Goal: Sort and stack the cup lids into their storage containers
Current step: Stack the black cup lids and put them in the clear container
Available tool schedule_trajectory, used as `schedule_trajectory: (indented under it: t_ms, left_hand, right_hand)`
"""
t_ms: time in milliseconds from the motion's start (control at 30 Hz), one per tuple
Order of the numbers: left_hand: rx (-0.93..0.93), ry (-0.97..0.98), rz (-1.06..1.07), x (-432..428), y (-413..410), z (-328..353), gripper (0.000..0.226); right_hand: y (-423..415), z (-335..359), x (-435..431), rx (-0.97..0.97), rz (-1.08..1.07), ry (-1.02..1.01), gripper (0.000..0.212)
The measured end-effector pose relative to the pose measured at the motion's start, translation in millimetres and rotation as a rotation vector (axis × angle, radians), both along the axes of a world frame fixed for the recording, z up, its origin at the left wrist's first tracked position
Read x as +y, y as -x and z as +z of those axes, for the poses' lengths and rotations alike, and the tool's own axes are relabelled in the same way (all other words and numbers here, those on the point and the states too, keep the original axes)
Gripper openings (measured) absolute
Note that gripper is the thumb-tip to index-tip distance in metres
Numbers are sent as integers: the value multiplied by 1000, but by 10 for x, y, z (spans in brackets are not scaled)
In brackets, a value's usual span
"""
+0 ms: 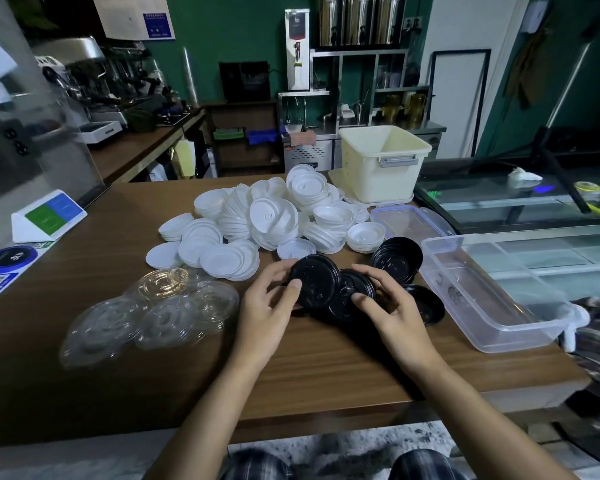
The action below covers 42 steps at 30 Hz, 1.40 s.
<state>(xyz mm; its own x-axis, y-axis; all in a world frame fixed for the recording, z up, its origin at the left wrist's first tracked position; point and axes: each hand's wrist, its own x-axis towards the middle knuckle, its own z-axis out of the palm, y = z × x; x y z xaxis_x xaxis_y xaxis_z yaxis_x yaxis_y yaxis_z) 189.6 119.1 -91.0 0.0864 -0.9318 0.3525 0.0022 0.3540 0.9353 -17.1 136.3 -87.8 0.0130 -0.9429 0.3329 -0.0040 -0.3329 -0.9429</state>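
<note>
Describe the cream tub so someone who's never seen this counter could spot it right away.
Start at the wooden counter. At its far right corner, behind the white lids, stands the cream tub. Unlike the clear shallow box nearby, it is opaque, tall, grey-handled.

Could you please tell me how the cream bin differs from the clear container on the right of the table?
The cream bin is opaque and tall; the clear container is see-through, low and long. The cream bin has a grey handle and stands farther back; the clear container lies nearer the person, further right. Both are plastic and open-topped.
</note>
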Motion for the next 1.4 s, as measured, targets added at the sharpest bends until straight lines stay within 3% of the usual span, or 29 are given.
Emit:
schedule_trajectory:
  t_ms: [100, 200, 367, 467, 700, 900, 1033, 1100, 1200, 1400]
  left_hand:
    - [-31, 24, 39, -4, -21, 14, 28]
    - [72, -31, -5, -18, -32, 28, 32]
    - [224, -131, -259, 15, -45, 29, 63]
    - [122, -141, -265, 47, 10, 15, 58]
    - [-47, -72, -4, -13, 59, -79, 51]
    - [-178, -109, -35, 73, 89, -22, 40]
    - [-338, -49, 23, 129, 118, -45, 52]
    - [-396, -4, 57, 143, 117, -48, 48]
    - [-417, 42, 78, 152, 106, -51, 29]
    - [-362, 114, 135, 83, 100, -74, 16]
  right_hand:
    - [-6, -3, -14, -16, -16, 1, 38]
    - [2, -26, -23, -27, -32, 0, 38]
    - [15, -55, -31, -27, -51, 5, 36]
    - [10, -46, -16, -13, -41, 5, 35]
    - [15, -41, -12, -7, 11, 14, 41]
    - [7, -3, 2, 46, 73, 15, 43]
    - [9, -8, 19, 42, 91, 14, 45]
    - [0, 2, 23, 24, 98, 13, 45]
    - [-5, 3, 17, -9, 102, 1, 43]
    - [14, -24, -17, -20, 97, 10, 36]
